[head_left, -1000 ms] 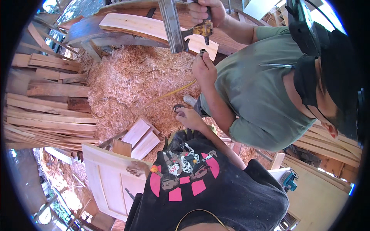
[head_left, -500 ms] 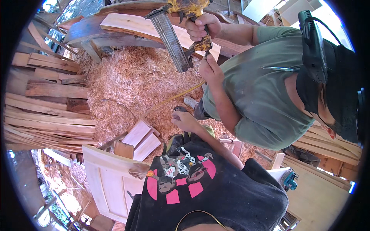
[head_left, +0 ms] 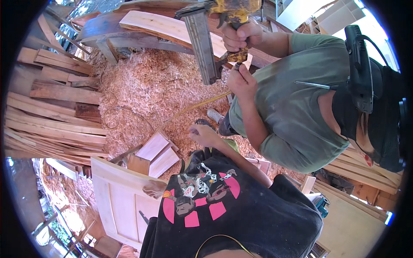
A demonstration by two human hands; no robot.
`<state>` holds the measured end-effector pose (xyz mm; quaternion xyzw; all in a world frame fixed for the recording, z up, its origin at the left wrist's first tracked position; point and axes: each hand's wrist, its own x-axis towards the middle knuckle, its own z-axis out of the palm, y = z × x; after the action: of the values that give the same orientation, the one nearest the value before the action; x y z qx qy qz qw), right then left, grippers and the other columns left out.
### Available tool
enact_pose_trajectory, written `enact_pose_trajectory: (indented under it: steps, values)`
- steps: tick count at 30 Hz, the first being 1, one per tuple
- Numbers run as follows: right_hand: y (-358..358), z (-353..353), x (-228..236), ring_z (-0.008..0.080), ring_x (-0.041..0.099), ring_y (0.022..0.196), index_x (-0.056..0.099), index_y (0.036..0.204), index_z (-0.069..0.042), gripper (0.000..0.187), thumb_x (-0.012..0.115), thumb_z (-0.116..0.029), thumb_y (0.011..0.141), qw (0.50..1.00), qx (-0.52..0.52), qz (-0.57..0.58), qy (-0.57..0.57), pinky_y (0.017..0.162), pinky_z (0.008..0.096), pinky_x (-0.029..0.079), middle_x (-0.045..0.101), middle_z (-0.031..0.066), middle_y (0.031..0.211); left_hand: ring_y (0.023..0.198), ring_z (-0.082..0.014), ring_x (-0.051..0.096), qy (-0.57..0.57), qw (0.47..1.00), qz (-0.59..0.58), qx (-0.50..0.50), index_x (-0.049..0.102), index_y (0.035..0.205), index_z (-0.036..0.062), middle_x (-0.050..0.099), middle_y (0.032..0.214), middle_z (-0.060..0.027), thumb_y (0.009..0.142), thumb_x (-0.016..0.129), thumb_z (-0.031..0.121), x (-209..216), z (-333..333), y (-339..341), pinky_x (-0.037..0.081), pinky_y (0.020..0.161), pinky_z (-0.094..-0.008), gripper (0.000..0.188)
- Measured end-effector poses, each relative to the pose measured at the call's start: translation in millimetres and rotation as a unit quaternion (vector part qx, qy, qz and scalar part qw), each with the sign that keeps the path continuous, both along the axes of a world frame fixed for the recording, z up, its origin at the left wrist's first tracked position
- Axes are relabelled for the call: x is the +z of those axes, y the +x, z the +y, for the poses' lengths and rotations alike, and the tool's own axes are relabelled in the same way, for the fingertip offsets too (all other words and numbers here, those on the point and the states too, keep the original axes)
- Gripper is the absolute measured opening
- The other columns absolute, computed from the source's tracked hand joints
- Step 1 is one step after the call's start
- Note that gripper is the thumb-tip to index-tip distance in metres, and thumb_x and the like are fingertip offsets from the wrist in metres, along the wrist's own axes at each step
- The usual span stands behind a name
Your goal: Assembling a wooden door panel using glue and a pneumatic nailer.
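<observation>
My left hand (head_left: 155,188) is closed over the upper edge of a pale panelled wooden door (head_left: 122,202) standing at my left. My right hand (head_left: 204,135) hovers in front of my body with its fingers curled. Whether anything is inside those fingers is hidden. Opposite me at the right, a person in a green shirt (head_left: 297,99) holds up a yellow and black nail gun (head_left: 234,13) with a long grey magazine. That person's other hand (head_left: 243,81) pinches the fitting at the base of its handle.
Wood shavings (head_left: 146,86) cover the ground, crossed by a yellow hose (head_left: 202,103). Stacked boards (head_left: 56,124) lie at the left. A long plank (head_left: 159,28) rests on a curved wooden piece at the back. Small wood blocks (head_left: 155,148) sit beside the door. A teal power tool (head_left: 320,205) is at lower right.
The person with the nail gun appears farther right in the picture, still handling the fitting. My right hand has shifted slightly left; my left hand stays on the door.
</observation>
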<state>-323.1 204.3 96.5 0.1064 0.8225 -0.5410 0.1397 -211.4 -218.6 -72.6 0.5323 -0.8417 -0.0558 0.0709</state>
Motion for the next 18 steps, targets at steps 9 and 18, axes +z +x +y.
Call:
enact_pose_trajectory:
  steps: [9,18]
  values:
    - [-2,1,-2,0.0324,0.074,0.099,0.068,0.117,0.005,0.041,0.066,-0.028,0.093,1.0,-0.004,0.007,-0.011,0.09,0.0409,0.057,0.076,0.0213,0.105,0.138,-0.0379,0.037,0.004,1.0,0.002,0.004,0.045,0.145,0.0095,0.042,0.151,-0.0152,0.091,0.069,0.035,-2,4,5,0.034,0.107,-0.0576,0.064]
    - [0,4,4,0.0312,0.074,0.099,0.069,0.117,0.004,0.039,0.069,-0.027,0.094,1.0,-0.008,0.004,-0.016,0.091,0.0402,0.057,0.075,0.0206,0.104,0.139,-0.0377,0.036,0.007,1.0,0.003,0.002,0.045,0.145,0.0098,0.041,0.152,-0.0147,0.091,0.069,0.035,2,6,3,0.033,0.108,-0.0568,0.064]
